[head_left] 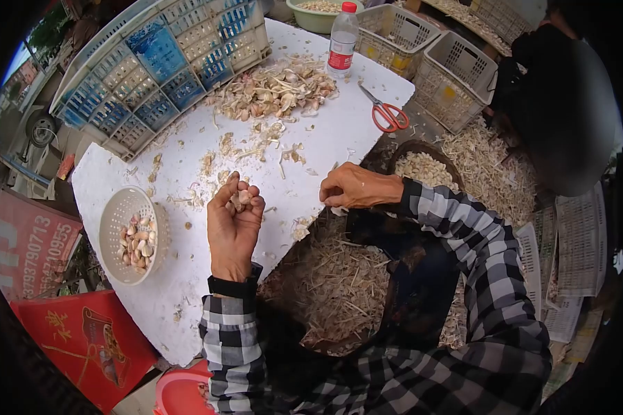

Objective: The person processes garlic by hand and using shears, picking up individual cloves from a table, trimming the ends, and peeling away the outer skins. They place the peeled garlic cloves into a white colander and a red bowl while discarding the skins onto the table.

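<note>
Garlic cloves (pixel 241 199) lie in my left hand (pixel 234 225), palm up, with its fingers curled round them above the white table. To the right, my right hand (pixel 358 187) is closed in a pinch near the table's edge; what it holds, if anything, is hidden by the fingers. A white colander (pixel 160 259) with several unpeeled cloves (pixel 138 242) stands left of my left hand. Beyond both hands is a heap of garlic cloves and skins (pixel 277 90). A basket of pale peeled cloves (pixel 426 169) sits below my right wrist.
White tabletop (pixel 187 311) carries scattered skins. A crate with blue patches (pixel 163 62) leans at the back left. A bottle (pixel 342 41) and red-handled scissors (pixel 387 114) lie near the far right edge. Crates (pixel 457 79) and another person (pixel 561 104) are beyond. A skin-filled container (pixel 346 290) stands below.
</note>
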The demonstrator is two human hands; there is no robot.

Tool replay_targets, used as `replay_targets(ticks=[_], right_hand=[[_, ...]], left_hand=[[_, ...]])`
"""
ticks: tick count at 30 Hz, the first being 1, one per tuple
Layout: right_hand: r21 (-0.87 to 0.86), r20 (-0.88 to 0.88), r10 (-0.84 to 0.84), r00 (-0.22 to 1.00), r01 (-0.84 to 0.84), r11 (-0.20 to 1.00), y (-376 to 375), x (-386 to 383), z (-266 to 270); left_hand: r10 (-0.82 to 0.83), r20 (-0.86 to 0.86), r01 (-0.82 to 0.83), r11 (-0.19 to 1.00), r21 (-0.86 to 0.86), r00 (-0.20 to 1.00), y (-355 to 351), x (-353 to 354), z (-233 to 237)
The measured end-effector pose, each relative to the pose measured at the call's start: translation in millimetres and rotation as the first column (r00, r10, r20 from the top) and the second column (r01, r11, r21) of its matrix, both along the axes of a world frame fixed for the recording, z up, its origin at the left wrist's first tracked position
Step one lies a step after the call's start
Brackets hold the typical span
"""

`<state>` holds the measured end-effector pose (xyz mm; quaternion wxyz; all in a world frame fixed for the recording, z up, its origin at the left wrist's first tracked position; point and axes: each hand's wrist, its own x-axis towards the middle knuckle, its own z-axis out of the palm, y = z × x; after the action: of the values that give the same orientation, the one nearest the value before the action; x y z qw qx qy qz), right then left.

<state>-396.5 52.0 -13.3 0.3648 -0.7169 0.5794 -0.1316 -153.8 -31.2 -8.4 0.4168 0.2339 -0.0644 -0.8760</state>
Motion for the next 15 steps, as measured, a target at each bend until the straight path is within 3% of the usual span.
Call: replay_targets(ticks=[3, 7, 9, 11, 13, 15], right_hand=[[-0.043, -0.049, -0.003, 0.999, 0.001, 0.999, -10.2, 13.1, 10.6], [-0.089, -0.128, -0.079, 0.989, 0.067, 0.994, -67.1, 34.9, 11.3], [-0.340, -0.119, -0.032, 0.992, -0.010, 0.940, -105.2, 60.5, 0.7], [-0.465, -0.106, 0.044, 0.993, -0.089, 0.881, -151.7, 95.1, -18.0], [-0.475, -0.152, 0.123, 0.981, -0.181, 0.861, -197.6, 138.5, -29.6], [-0.595, -0.132, 0.215, 0.968, -0.251, 0.764, -250.3, 179.3, -54.8]], left_hand=[[-0.010, 0.086, 0.012, 1.000, -0.029, 0.996, 11.0, 2.4, 11.3], [-0.097, 0.077, 0.099, 0.995, -0.024, 0.992, 33.3, 13.0, 28.2], [-0.147, 0.096, 0.151, 0.988, -0.029, 0.984, 44.1, 18.8, 39.5], [-0.189, 0.110, 0.194, 0.981, -0.031, 0.976, 51.8, 26.1, 48.2], [-0.218, 0.077, 0.220, 0.975, -0.027, 0.973, 56.2, 33.8, 48.8], [-0.199, 0.112, 0.195, 0.980, 0.046, 0.973, 58.1, 39.1, 50.7]])
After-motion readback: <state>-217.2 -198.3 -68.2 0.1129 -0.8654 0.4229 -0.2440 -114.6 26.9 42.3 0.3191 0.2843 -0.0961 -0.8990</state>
